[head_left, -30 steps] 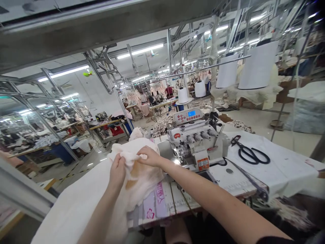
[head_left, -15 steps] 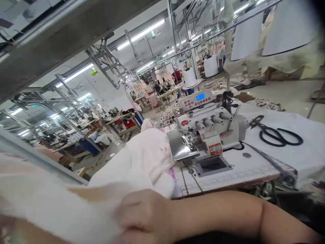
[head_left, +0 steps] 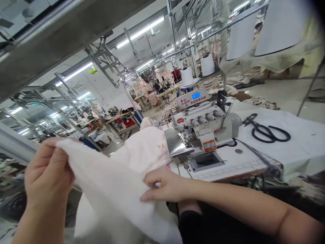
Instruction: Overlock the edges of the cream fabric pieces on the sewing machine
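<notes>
A piece of off-white fabric (head_left: 109, 183) hangs in front of me, slightly blurred. My left hand (head_left: 49, 169) pinches its upper left corner between thumb and fingers, raised at the left. Further along the cloth, my right hand (head_left: 165, 184) is closed on it, thumb and forefinger pressed to the edge. Behind the cloth, a heap of pale pink-white fabric (head_left: 144, 145) lies on the left end of the machine table. It reaches up to the metal plate of the overlock sewing machine (head_left: 200, 125). Part of the held fabric runs down over my lap, out of view.
Black scissors (head_left: 269, 132) lie on white cloth (head_left: 304, 135) right of the machine. White thread cones (head_left: 187, 77) stand behind it, with larger ones at the upper right. A metal beam (head_left: 63, 37) crosses overhead. Other sewing stations (head_left: 122, 117) fill the background.
The fabric was low and blurred at the left; now it is lifted and spread between both hands. My left hand has come up into clear view. My right hand has moved up and slightly right.
</notes>
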The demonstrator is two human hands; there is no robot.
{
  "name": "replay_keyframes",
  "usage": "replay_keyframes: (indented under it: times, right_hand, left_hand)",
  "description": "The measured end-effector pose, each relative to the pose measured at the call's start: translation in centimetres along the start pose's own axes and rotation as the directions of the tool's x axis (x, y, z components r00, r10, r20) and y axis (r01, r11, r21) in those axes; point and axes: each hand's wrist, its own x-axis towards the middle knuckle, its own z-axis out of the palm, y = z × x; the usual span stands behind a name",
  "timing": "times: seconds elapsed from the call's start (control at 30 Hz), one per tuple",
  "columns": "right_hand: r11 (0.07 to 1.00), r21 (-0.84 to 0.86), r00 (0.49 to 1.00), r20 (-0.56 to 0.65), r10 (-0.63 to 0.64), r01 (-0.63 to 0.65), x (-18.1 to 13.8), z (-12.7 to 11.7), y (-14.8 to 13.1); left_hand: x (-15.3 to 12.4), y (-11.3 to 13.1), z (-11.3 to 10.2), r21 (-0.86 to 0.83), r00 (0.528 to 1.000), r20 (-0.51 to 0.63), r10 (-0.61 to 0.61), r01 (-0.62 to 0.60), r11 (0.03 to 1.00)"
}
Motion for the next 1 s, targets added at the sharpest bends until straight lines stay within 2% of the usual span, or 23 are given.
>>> replay_keyframes:
  times: [0.07,0.13,0.2,0.27,0.37,0.47,0.63,0.7,0.8,0.87,0.9,0.97,1.0]
  right_hand:
    - [0.993,-0.102,0.99,-0.131,0.045,-0.059,-1.2,-1.8,-1.0]
    - [0.978,-0.197,0.984,-0.176,0.037,-0.072,-2.2,-3.7,-2.7]
    - [0.948,-0.306,0.985,-0.168,0.04,-0.091,-3.0,-5.3,-4.1]
    - [0.9,-0.402,0.978,-0.181,0.102,-0.168,-3.5,-6.4,-4.7]
    - [0.83,-0.502,0.965,-0.212,0.155,-0.244,-4.5,-7.3,-4.5]
    - [0.765,-0.591,0.96,-0.248,0.129,-0.255,-5.5,-7.6,-3.9]
    - [0.708,-0.653,0.957,-0.265,0.119,-0.269,-6.7,-7.9,-3.7]
    - [0.702,-0.662,0.958,-0.267,0.108,-0.263,-6.8,-7.8,-4.2]
    - [0.694,-0.679,0.961,-0.266,0.074,-0.241,-6.6,-6.7,-5.7]
    - [0.7,-0.691,0.976,-0.214,0.038,-0.179,-6.2,-5.2,-7.2]
    - [0.711,-0.69,0.985,-0.173,0.02,-0.136,-5.8,-4.3,-7.9]
    - [0.756,-0.653,0.996,-0.088,-0.006,-0.054,-4.5,-2.3,-9.0]
    - [0.785,-0.619,0.997,-0.073,-0.024,-0.026,-3.8,-1.3,-9.0]
  left_hand:
    - [0.3,-1.5,0.1,-0.107,0.996,0.063,-0.065,0.071,0.992]
    - [0.3,-3.7,0.2,-0.164,0.969,0.154,-0.192,0.217,0.962]
    - [-0.1,-6.2,0.6,-0.165,0.909,0.272,-0.315,0.367,0.915]
    - [-1.0,-8.4,1.4,-0.141,0.84,0.371,-0.397,0.473,0.87]
    - [-2.2,-10.3,2.5,-0.127,0.788,0.437,-0.434,0.531,0.838]
    - [-2.8,-10.6,2.8,-0.116,0.76,0.488,-0.43,0.544,0.831]
    - [-3.0,-10.1,1.7,-0.048,0.714,0.563,-0.416,0.531,0.846]
    - [-3.5,-9.9,1.2,0.03,0.703,0.549,-0.452,0.524,0.851]
    - [-4.4,-9.3,0.6,0.108,0.669,0.471,-0.575,0.603,0.79]
    - [-3.9,-8.4,0.0,0.125,0.683,0.386,-0.62,0.627,0.769]
    - [-3.1,-7.8,-0.2,0.132,0.724,0.332,-0.604,0.598,0.79]
    - [-0.4,-6.8,-0.1,0.136,0.859,0.197,-0.473,0.454,0.881]
    - [1.3,-6.4,0.4,0.136,0.932,0.108,-0.345,0.33,0.934]
